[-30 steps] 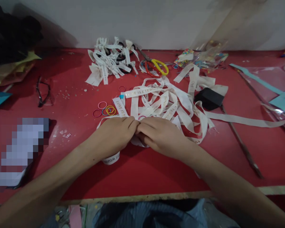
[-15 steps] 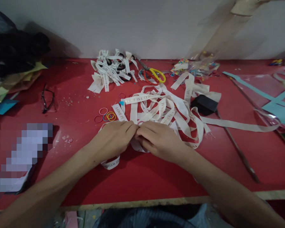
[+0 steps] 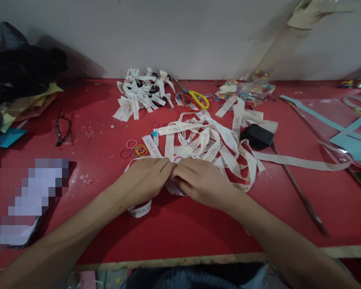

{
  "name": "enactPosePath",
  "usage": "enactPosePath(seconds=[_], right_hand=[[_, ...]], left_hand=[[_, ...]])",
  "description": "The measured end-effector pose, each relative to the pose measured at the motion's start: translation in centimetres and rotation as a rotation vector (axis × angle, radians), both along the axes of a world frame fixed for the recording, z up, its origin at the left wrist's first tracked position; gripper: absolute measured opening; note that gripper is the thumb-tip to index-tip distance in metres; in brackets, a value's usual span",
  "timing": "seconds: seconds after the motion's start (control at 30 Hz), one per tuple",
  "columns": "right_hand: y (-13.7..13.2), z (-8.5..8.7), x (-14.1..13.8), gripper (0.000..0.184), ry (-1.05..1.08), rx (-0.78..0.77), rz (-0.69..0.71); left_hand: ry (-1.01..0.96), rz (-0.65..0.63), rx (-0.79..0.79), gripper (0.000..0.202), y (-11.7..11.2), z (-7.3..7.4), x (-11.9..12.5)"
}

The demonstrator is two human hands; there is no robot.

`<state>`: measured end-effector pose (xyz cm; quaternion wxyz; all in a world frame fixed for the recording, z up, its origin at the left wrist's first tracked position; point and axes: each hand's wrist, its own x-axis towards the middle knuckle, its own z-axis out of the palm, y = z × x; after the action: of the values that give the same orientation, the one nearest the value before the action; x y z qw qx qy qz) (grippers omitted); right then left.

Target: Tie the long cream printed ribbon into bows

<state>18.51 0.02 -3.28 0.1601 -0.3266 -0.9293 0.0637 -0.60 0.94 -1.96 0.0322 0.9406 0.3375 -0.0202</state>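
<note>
My left hand [image 3: 149, 176] and my right hand [image 3: 200, 180] meet at the fingertips over the near edge of a heap of white printed ribbon [image 3: 192, 130]. Both are closed, pinching the ribbon between them; the exact pinch is hidden behind my fingers. A ribbon loop [image 3: 140, 210] with "WISH" lettering hangs out below my left hand. Just beyond that hand lie several coloured elastic bands, among them a yellow band [image 3: 141, 145] and a pink band [image 3: 131, 141].
Behind the heap are tied ribbon bunches [image 3: 138, 96] and scissors [image 3: 195, 99] with red and yellow handles. To the right lie a black block [image 3: 257, 135] and a thin rod [image 3: 303, 196]. Eyeglasses [image 3: 63, 128] and a blurred-out flat item [image 3: 36, 192] are on the left.
The whole view has shifted slightly, the table sitting a little lower in the picture. My hands remain together on the ribbon, with hardly any movement of the fingers.
</note>
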Motion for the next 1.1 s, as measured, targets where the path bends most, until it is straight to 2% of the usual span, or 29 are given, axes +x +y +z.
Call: enactPosePath(seconds=[1.1], right_hand=[[-0.04, -0.09, -0.09, 0.008, -0.009, 0.025, 0.005]], left_hand=[[0.016, -0.04, 0.046, 0.013, -0.07, -0.13, -0.09]])
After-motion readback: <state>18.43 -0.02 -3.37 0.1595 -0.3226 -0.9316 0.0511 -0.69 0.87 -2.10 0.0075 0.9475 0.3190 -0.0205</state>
